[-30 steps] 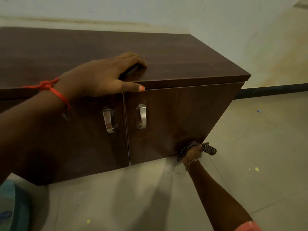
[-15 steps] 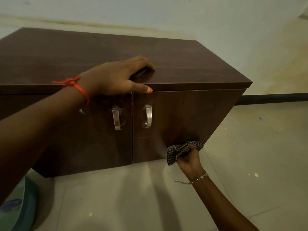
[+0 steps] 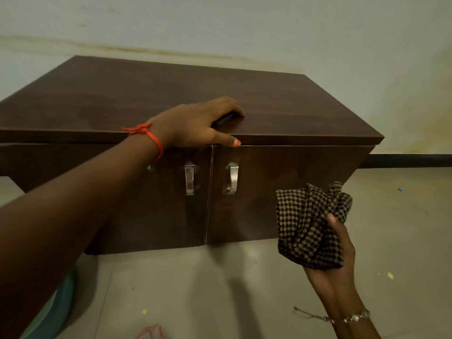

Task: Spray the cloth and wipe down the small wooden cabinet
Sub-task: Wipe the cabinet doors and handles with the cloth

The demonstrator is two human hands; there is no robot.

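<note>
The small dark wooden cabinet (image 3: pixel 281 113) stands on the floor against the wall, both doors closed. My left hand (image 3: pixel 195 126) rests on its top at the front edge, fingers on the top and thumb along the edge above the door gap. My right hand (image 3: pixel 335 260) holds a bunched brown-and-black checked cloth (image 3: pixel 308 223) in the air in front of the right door's lower right corner, off the wood. No spray bottle is in view.
Two metal handles (image 3: pixel 189 178) (image 3: pixel 232 178) sit side by side on the doors. A teal object (image 3: pixel 56 311) lies on the floor at the lower left and a pink scrap (image 3: pixel 151 332) at the bottom edge. Tiled floor spreads to the right of the cabinet.
My right hand has lifted the cloth off the lower edge of the right door and pulled it back toward me. My left hand has stayed on the cabinet top.
</note>
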